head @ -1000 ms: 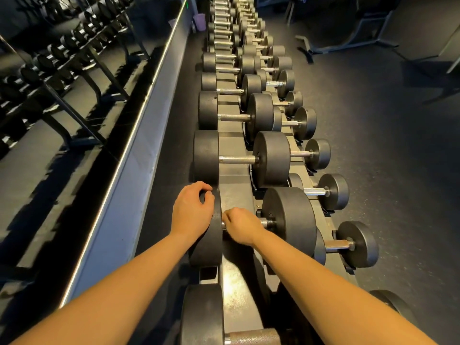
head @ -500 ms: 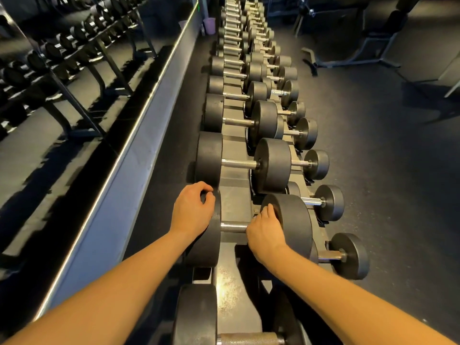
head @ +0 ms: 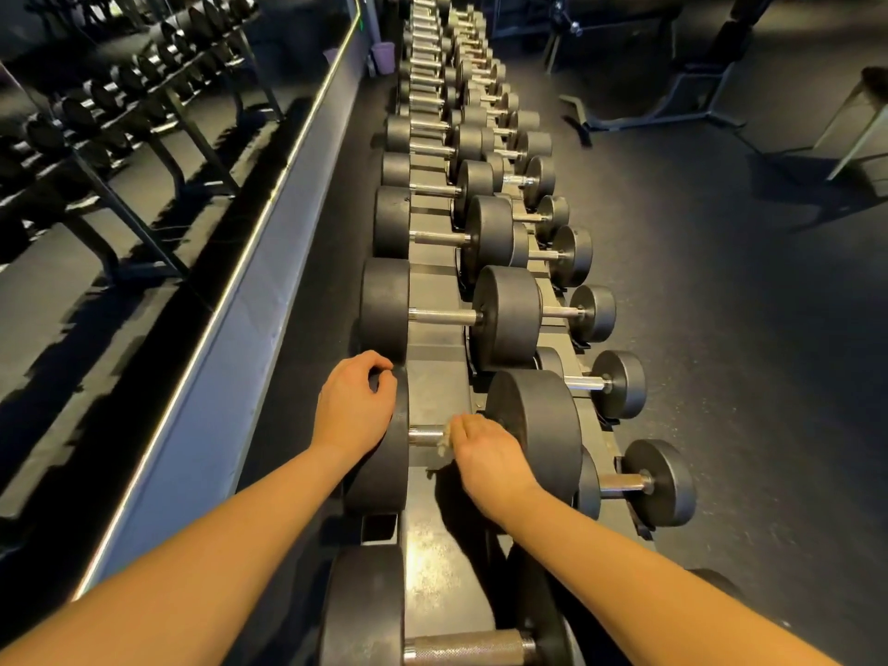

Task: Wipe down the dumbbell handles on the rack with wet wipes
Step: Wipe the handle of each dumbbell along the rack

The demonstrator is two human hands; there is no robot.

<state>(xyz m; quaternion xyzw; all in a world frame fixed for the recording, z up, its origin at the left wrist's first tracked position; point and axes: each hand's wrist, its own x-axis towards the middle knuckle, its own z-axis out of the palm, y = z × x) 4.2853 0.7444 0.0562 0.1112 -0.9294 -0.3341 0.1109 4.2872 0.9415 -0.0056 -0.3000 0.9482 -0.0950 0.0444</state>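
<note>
Left hand [head: 353,406] grips the dumbbell's head [head: 384,473], fingers curled over its rim. Right hand [head: 485,454], at 3 o'clock of it, seemingly clamps a wipe [head: 446,437] round the handle [head: 425,435].

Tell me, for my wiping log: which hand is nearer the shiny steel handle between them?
Right. The right hand holds a pale crumpled wipe on the steel handle; the left hand holds its black round head.
</note>
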